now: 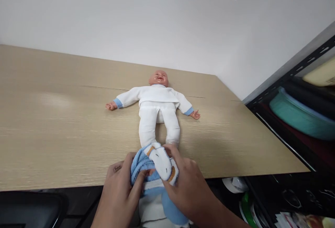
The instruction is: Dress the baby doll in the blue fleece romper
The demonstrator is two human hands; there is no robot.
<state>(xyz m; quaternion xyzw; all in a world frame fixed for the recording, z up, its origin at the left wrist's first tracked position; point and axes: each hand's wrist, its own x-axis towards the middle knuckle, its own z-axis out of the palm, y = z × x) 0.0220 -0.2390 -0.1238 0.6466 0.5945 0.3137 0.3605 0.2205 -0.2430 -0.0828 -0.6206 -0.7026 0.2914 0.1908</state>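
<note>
A baby doll (158, 109) lies on its back on the wooden table, arms spread, dressed in a white top with blue cuffs and white trousers. At the table's front edge, below the doll's legs, is a bunched blue and white baby garment (146, 165) with a white animal-face patch. My left hand (121, 182) grips its left side, the thumb pressed into the blue cloth. On the other side, my right hand (184, 179) holds the cloth beside the patch. Part of the garment hangs below my hands. The doll's feet are hidden, and the garment's exact kind is unclear.
The wooden table (65, 130) runs along a white wall. A dark shelf rack at the right holds a teal basin (298, 116). Below the table's edge are a black chair (28, 207) at the left and assorted items at the lower right.
</note>
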